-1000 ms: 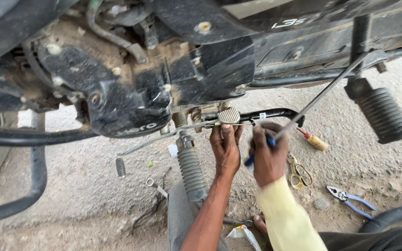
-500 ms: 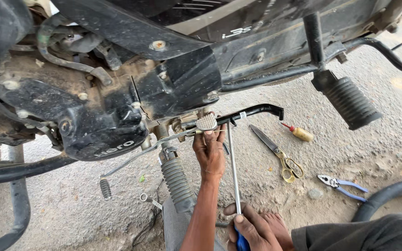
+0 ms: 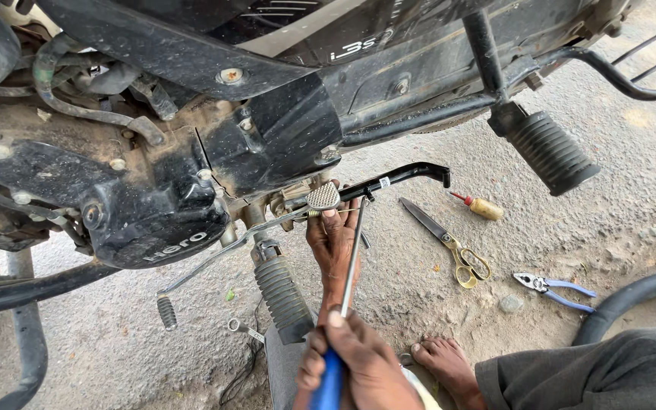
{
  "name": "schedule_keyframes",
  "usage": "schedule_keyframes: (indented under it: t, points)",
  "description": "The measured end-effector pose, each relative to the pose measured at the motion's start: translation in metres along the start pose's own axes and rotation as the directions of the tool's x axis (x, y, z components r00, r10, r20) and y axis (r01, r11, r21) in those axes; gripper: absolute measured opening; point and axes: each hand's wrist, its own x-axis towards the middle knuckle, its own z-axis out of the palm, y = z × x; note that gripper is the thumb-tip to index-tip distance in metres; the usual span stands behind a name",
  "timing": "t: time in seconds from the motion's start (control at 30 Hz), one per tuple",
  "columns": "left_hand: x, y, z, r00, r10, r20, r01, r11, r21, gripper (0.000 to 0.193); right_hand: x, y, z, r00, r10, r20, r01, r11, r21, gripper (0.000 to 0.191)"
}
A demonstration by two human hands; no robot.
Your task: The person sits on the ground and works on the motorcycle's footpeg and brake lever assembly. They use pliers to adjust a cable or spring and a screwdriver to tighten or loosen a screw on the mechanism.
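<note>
- Head view: the left hand [image 3: 333,244] is pressing fingertips under the ribbed brake pedal [image 3: 323,197], grip unclenched.
- The right hand [image 3: 358,364] is clenching the blue handle of a long screwdriver [image 3: 352,258]; that thin steel shaft, rigid but probably slippery, is best held by the handle.
- Scissors [image 3: 443,241] are lying on the ground.

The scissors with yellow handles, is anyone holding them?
No, the scissors lie on the ground, apart from the left hand at the pedal and the right hand gripping the screwdriver.

Footpeg [image 3: 282,296] left — open ground right
</note>
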Motion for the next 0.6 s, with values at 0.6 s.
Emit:
schedule_keyframes:
  t: [0.6]
  points:
    - [0.002, -0.001, -0.012, 0.992, 0.074, 0.105, -0.077, 0.997, 0.031, 0.025, 0.021, 0.000, -0.014, 0.960, -0.240, -0.145, 0.202, 0.950, -0.236, 0.021]
